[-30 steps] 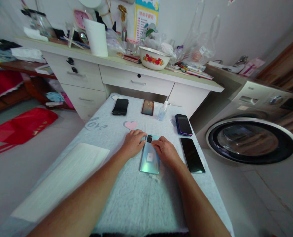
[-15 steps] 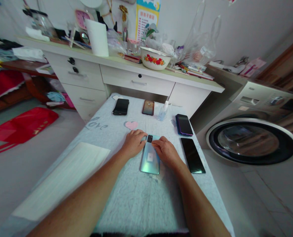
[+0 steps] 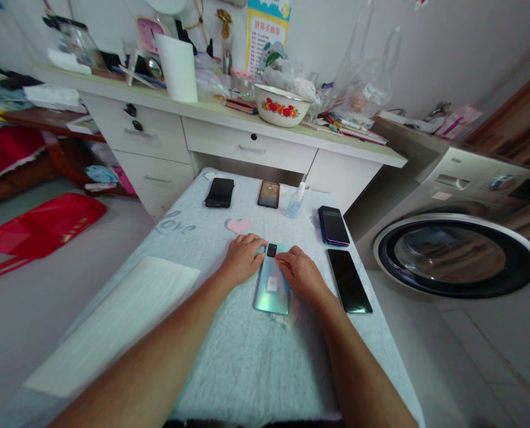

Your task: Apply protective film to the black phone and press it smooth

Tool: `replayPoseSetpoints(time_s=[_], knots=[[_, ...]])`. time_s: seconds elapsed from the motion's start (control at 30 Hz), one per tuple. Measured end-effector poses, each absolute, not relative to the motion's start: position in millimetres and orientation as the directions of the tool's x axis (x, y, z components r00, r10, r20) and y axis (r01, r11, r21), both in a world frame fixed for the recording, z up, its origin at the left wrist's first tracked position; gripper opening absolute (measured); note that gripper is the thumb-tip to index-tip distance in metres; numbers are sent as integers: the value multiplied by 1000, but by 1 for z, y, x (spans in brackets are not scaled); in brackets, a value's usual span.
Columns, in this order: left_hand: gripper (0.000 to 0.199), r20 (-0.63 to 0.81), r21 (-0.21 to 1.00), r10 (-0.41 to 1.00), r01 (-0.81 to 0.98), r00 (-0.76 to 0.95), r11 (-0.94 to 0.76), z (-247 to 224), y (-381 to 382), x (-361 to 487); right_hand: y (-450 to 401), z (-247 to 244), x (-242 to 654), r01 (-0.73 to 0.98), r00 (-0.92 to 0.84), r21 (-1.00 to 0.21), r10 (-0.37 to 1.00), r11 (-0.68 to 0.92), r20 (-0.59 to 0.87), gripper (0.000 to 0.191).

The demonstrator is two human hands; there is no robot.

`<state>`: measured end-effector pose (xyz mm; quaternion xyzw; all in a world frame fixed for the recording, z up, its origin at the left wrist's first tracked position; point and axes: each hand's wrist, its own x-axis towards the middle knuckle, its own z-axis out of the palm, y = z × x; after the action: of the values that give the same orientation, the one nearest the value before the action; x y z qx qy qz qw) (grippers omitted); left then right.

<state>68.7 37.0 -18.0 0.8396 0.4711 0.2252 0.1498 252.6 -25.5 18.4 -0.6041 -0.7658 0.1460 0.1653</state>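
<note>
A smartphone (image 3: 272, 300) with a shiny blue-green back lies face down on the cloth, a small white label (image 3: 272, 283) on it and a dark camera block at its far end. My left hand (image 3: 243, 257) rests on the cloth at its upper left edge, index finger and thumb apart, their tips touching the edge. My right hand (image 3: 301, 268) bends over the phone's right side. Its fingertips are pressed together on the back beside the camera block; whatever they pinch, if anything, is hidden.
To the right lie a black phone (image 3: 349, 282) and stacked phones (image 3: 334, 226). Farther back are dark phones (image 3: 220, 193), a brown phone (image 3: 269, 195) and a clear spray bottle (image 3: 295, 202). A pale strip (image 3: 117, 324) lies left. Beyond stand a cluttered desk (image 3: 247, 142) and a washing machine (image 3: 452, 196).
</note>
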Motion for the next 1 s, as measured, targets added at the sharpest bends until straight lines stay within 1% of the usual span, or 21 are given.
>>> replayPoseSetpoints(time_s=[0.33,0.53,1.0], knots=[[30,221,465,862,728,455,-504,-13,35,69,-25,17,253,872,-219,-431,973,232,80,25],[30,235,462,855,721,462,-517,-15,36,69,-24,16,253,876,-225,-420,971,237,80,25],[30,229,454,856,727,463,-515,-12,34,69,-26,17,253,865,-222,-447,973,228,67,27]])
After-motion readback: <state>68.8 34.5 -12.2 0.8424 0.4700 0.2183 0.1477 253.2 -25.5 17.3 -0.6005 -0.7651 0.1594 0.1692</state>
